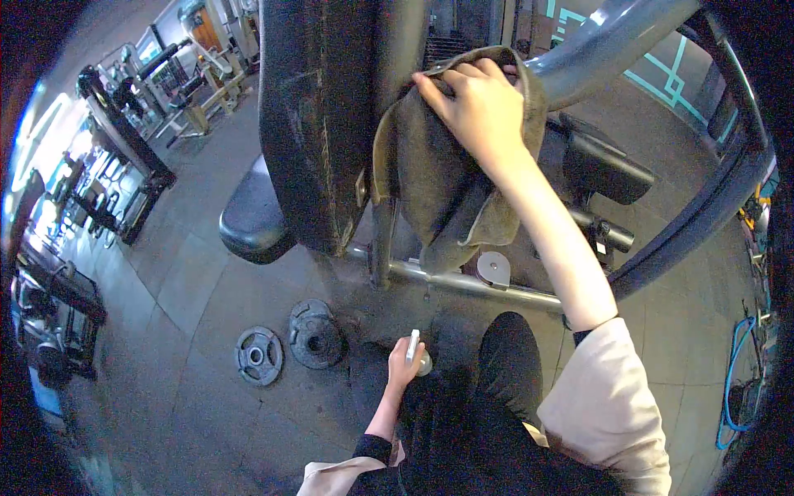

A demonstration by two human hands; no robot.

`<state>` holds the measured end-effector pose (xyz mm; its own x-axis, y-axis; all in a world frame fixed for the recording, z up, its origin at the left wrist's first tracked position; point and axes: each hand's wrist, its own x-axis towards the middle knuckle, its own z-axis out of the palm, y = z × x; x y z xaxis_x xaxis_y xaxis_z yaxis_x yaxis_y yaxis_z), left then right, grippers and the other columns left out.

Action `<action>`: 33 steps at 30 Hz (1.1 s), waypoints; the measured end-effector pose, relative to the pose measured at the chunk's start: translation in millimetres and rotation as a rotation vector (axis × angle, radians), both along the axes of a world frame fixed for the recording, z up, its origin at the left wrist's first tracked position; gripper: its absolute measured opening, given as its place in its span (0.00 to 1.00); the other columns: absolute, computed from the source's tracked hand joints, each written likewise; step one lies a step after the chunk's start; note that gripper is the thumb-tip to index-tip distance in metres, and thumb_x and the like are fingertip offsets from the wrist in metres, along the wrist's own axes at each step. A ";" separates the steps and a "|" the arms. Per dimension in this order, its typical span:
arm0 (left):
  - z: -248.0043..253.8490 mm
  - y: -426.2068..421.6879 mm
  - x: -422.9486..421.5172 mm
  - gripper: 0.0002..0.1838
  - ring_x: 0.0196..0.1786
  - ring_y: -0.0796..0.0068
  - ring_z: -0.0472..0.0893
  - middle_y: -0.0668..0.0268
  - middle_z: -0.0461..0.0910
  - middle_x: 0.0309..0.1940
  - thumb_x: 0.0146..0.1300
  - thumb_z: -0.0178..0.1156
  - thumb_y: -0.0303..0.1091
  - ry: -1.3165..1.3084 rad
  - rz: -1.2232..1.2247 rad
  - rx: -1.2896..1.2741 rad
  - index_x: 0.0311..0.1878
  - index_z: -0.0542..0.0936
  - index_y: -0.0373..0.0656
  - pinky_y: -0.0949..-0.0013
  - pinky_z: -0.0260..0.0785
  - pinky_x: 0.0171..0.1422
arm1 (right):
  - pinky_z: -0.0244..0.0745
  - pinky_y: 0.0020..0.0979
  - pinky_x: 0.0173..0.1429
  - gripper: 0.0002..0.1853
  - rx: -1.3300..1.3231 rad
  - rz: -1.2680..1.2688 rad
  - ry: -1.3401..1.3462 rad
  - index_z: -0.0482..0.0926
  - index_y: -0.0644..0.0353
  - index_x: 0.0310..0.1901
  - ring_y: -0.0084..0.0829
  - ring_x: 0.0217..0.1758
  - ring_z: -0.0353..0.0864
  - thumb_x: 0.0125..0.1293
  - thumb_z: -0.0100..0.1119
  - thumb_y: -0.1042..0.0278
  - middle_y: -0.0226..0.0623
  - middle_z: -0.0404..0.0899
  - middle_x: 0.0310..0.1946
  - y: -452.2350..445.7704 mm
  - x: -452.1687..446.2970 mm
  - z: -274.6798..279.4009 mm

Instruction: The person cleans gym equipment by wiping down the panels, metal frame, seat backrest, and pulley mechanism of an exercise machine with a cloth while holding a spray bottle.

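Now, right hand (pixel 481 103): fingers bent close together over the top of a grey-brown cloth (pixel 434 157), thumb out to the side; cannot tell how hard they squeeze.
Cloth: under the right fingers, hanging down from them, beside the black backrest (pixel 313 124).
Left hand (pixel 403 365): fingers wrapped round a spray bottle (pixel 424 363), well apart from the right fingers.
Weight plates (pixel 257 357): on the floor, left of the left fingers.
Cloth and bottle so far: cloth already up by the backrest, bottle already held; what is left does not show.
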<state>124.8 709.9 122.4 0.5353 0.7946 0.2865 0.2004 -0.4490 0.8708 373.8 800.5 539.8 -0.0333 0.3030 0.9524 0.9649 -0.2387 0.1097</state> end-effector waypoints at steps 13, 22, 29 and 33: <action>4.2 0.3 -7.3 0.13 0.36 0.54 0.79 0.54 0.77 0.32 0.59 0.60 0.37 0.005 0.096 -0.093 0.38 0.77 0.36 0.61 0.70 0.39 | 0.73 0.39 0.50 0.21 -0.425 0.283 -0.013 0.75 0.53 0.48 0.42 0.46 0.77 0.48 0.60 0.71 0.41 0.79 0.39 -33.6 11.7 15.4; 2.8 4.0 -20.4 0.12 0.37 0.55 0.79 0.54 0.78 0.33 0.59 0.60 0.37 -0.041 0.134 -0.095 0.39 0.77 0.36 0.63 0.71 0.41 | 0.70 0.36 0.56 0.23 0.535 0.698 0.041 0.74 0.63 0.50 0.43 0.49 0.77 0.49 0.60 0.74 0.47 0.79 0.43 -7.6 -6.1 129.2; 3.2 6.4 -21.8 0.12 0.38 0.55 0.79 0.54 0.78 0.34 0.58 0.60 0.34 -0.045 0.103 -0.079 0.39 0.77 0.36 0.63 0.71 0.43 | 0.61 0.42 0.64 0.27 0.085 0.013 0.043 0.60 0.71 0.62 0.58 0.57 0.64 0.58 0.42 0.77 0.58 0.65 0.52 89.9 -15.6 76.3; -0.9 6.6 -22.2 0.10 0.37 0.54 0.79 0.53 0.78 0.33 0.57 0.60 0.32 -0.067 0.097 -0.063 0.38 0.77 0.36 0.62 0.71 0.42 | 0.63 0.50 0.61 0.30 0.258 -0.277 -0.078 0.55 0.64 0.66 0.44 0.57 0.70 0.61 0.41 0.66 0.48 0.66 0.57 92.8 -32.6 50.1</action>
<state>102.7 716.5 121.5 0.4365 0.8593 0.2666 0.1807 -0.3741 0.9096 341.2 893.3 589.9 -0.0592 0.0616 0.9963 0.8511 -0.5184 0.0826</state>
